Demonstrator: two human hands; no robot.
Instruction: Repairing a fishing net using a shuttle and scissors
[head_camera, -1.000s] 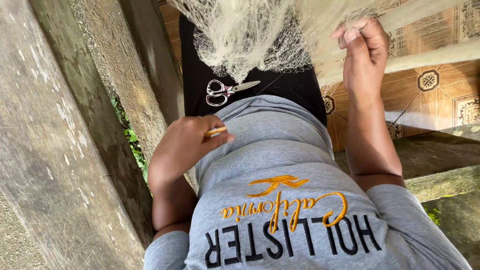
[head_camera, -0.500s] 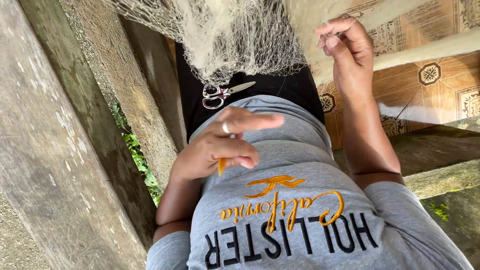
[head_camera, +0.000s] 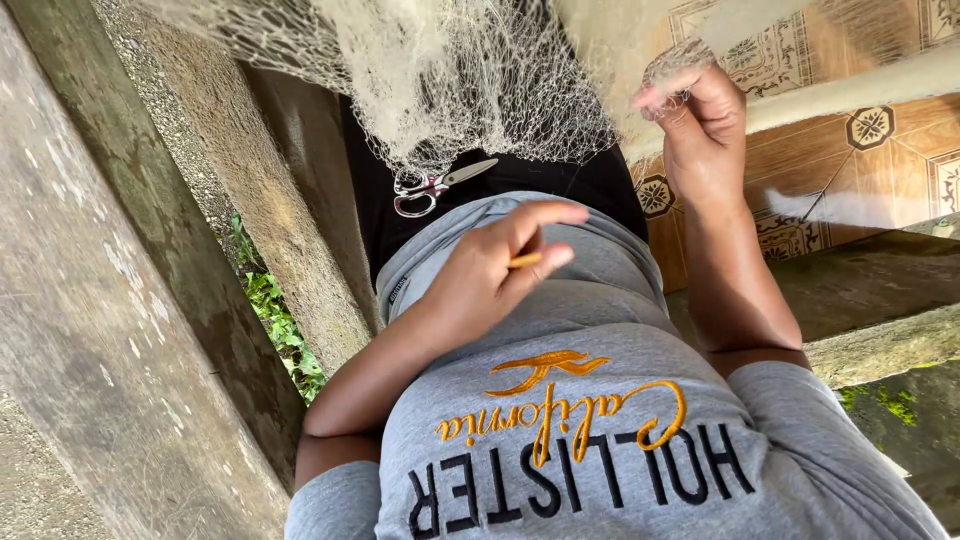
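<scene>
concrete beam: left side of frame, running diagonally, grey and rough
plants: lower left of centre, green leaves in the gap between concrete pieces
scissors: upper centre, lying on the dark lap just below the net's edge, handles to the left, blades pointing right, nobody touching them
fishing net: top centre, pale fine mesh bunched and hanging down over the lap, stretching right to the raised hand
left hand: centre of frame, over the grey shirt, fingers loosely curled, index stretched out, thumb and fingers pinching a thin yellow netting needle; only a short tip of it shows, so its full shape is hidden
grey shirt: lower centre, with orange and dark lettering
right hand: upper right, raised, fingers pressed together, pinching a bunch of net mesh at the fingertips
tiled floor: upper right, brown patterned tiles behind the right forearm
concrete step: right edge, below the tiles, some moss on it
</scene>
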